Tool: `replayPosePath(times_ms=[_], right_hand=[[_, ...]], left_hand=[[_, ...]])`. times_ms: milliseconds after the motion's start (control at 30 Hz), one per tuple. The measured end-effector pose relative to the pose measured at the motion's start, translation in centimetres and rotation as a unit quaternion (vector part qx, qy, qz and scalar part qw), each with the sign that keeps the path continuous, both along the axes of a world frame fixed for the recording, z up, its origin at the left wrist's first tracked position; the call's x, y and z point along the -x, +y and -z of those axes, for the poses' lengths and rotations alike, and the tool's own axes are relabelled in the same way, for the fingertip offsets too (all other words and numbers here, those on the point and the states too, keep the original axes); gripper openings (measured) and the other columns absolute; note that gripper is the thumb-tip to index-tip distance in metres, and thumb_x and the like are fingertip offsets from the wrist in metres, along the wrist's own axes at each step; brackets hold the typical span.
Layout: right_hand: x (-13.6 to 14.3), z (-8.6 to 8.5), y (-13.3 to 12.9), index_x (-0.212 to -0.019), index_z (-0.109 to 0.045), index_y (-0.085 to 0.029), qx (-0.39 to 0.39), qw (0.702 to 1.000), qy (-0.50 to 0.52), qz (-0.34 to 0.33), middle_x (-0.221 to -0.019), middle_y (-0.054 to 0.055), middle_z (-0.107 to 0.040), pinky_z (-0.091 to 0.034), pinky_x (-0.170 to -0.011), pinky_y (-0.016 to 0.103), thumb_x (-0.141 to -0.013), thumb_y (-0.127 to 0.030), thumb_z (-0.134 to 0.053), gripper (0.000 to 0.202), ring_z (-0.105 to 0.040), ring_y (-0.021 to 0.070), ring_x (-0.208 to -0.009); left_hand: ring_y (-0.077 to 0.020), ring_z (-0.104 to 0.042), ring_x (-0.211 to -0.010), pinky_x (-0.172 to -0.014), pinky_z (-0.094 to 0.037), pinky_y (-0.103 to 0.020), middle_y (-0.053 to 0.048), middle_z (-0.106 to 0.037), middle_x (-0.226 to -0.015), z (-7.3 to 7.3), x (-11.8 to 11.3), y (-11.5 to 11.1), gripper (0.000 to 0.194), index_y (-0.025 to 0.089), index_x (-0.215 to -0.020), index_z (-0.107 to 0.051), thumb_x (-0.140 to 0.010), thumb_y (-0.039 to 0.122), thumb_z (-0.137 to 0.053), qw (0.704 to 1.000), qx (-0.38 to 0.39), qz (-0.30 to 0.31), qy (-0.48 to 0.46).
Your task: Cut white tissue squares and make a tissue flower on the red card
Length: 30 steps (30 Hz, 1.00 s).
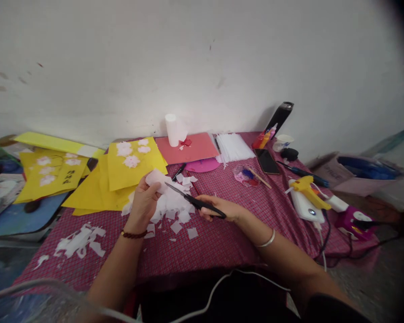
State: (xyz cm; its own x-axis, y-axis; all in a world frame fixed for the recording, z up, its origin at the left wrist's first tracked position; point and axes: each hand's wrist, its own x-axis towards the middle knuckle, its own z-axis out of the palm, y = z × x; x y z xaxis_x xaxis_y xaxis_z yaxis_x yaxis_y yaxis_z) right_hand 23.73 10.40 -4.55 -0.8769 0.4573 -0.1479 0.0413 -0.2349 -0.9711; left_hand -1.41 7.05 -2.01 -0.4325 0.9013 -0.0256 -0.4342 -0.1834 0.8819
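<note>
Worktop: red checked cloth. Scissors near centre: black handles, grey blades pointing to ten o'clock; grip of right hand closed round handles, loops partly covered. Blade gap unclear. White paper at tips: small, pale; left hand, grip pinched on it, hides one edge.

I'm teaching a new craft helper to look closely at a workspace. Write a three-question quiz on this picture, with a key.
1. Which hand holds the scissors?
2. True or false: the left hand holds the yellow glue gun.
3. The white roll stands on which sheet? A) yellow; B) red; C) blue.

Key:
1. The right hand.
2. False; it holds pale paper.
3. B, the red sheet.
</note>
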Motion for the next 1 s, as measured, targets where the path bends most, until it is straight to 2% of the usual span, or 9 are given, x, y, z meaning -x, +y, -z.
replayPosePath(times_ms=[133,267,500,667,767,900,1000], right_hand=[[-0.2,-0.1,0.1,-0.111,-0.053,-0.015,0.003,1.000,-0.012,-0.014,-0.079,-0.004,-0.053,-0.042,-0.052,0.018,-0.079,-0.057,-0.076,0.057,-0.050,0.0038,-0.057],[0.3,-0.3,-0.2,-0.109,-0.055,-0.015,0.006,1.000,-0.007,0.011,-0.075,-0.005,-0.053,-0.040,-0.050,0.017,-0.079,-0.057,-0.076,0.056,-0.049,0.0034,-0.055],[1.0,0.1,-0.6,-0.113,-0.055,-0.015,0.025,0.999,-0.004,0.044,-0.076,-0.006,-0.054,-0.040,-0.049,0.017,-0.075,-0.059,-0.079,0.063,-0.049,0.0030,-0.053],[0.2,-0.1,-0.2,-0.115,-0.055,-0.015,0.021,0.999,0.010,0.041,-0.080,-0.003,-0.057,-0.042,-0.050,0.017,-0.075,-0.060,-0.078,0.064,-0.051,0.0039,-0.056],[-0.3,-0.1,0.2,-0.111,-0.055,-0.015,0.017,1.000,0.002,0.024,-0.080,-0.002,-0.058,-0.043,-0.050,0.017,-0.077,-0.059,-0.077,0.060,-0.052,0.0042,-0.057],[-0.2,0.6,0.2,-0.108,-0.055,-0.015,0.018,1.000,-0.008,-0.003,-0.078,-0.003,-0.058,-0.044,-0.050,0.017,-0.079,-0.057,-0.076,0.056,-0.053,0.0042,-0.056],[0.3,0.9,0.0,-0.105,-0.055,-0.015,0.028,1.000,-0.004,0.001,-0.077,-0.003,-0.058,-0.044,-0.049,0.017,-0.076,-0.060,-0.077,0.059,-0.053,0.0040,-0.055]], left_hand=[[-0.0129,-0.065,-0.079,-0.067,-0.051,-0.022,0.001,-0.071,-0.092,0.2,0.2,0.0,0.051,0.020,-0.102,-0.068,-0.053,0.014,-0.082,1.000,0.020,0.007,0.016],[-0.0132,-0.064,-0.077,-0.068,-0.052,-0.023,0.000,-0.071,-0.090,0.4,-0.4,0.0,0.047,0.019,-0.098,-0.068,-0.053,0.014,-0.081,0.999,0.029,0.010,0.025],[-0.0120,-0.063,-0.069,-0.062,-0.051,-0.023,0.001,-0.069,-0.088,0.8,-1.7,-0.3,0.052,0.019,-0.106,-0.067,-0.056,0.016,-0.081,0.997,0.045,0.059,0.021],[-0.0136,-0.067,-0.078,-0.075,-0.054,-0.026,-0.001,-0.072,-0.091,1.0,-0.9,0.0,0.049,0.020,-0.105,-0.068,-0.058,0.016,-0.082,1.000,0.010,0.021,0.008],[-0.0141,-0.068,-0.080,-0.076,-0.054,-0.026,-0.002,-0.073,-0.096,1.0,0.0,0.2,0.053,0.021,-0.107,-0.068,-0.056,0.014,-0.083,1.000,-0.003,0.004,0.001],[-0.0135,-0.067,-0.079,-0.076,-0.054,-0.026,-0.002,-0.073,-0.094,1.1,0.3,0.3,0.055,0.022,-0.108,-0.068,-0.056,0.013,-0.083,1.000,-0.008,0.007,-0.002],[-0.0139,-0.067,-0.082,-0.080,-0.053,-0.028,-0.002,-0.072,-0.097,1.3,0.0,0.3,0.054,0.022,-0.108,-0.069,-0.057,0.015,-0.083,1.000,-0.012,0.014,0.005]])
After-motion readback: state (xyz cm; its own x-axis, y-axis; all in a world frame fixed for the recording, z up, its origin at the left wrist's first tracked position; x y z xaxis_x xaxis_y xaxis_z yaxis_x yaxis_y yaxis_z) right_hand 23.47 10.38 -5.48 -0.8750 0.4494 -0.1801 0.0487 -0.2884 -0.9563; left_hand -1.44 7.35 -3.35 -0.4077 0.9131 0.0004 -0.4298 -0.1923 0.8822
